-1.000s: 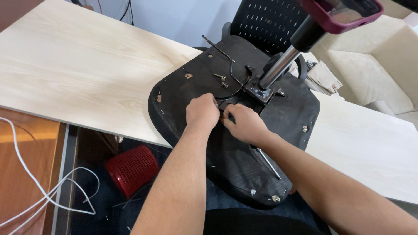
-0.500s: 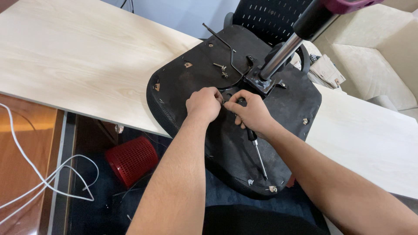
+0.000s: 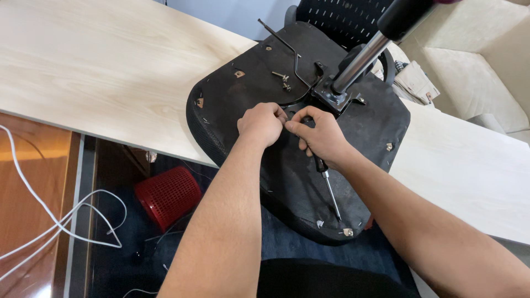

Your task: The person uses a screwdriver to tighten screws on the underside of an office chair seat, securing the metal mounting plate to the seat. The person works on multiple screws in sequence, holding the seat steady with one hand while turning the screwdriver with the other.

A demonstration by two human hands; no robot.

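1. The left hand is curled in a loose fist, its fingertips pinching something too small to make out, meeting the right hand mid-seat.
2. The right hand grips a screwdriver, shaft pointing near; its fingertips also pinch at that spot.
3. Both rest on an upturned black chair seat lying on the pale tabletop. It looks heavy and stiff; best gripped at its rim.
4. Farther, two loose bolts and a metal column.
5. No packages or labels show.

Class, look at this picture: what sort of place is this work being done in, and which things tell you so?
Probably an office or home workroom: a long pale wooden desk, an upturned office chair seat lying on it, a red mesh wastebasket on blue carpet, and a cream sofa beyond.
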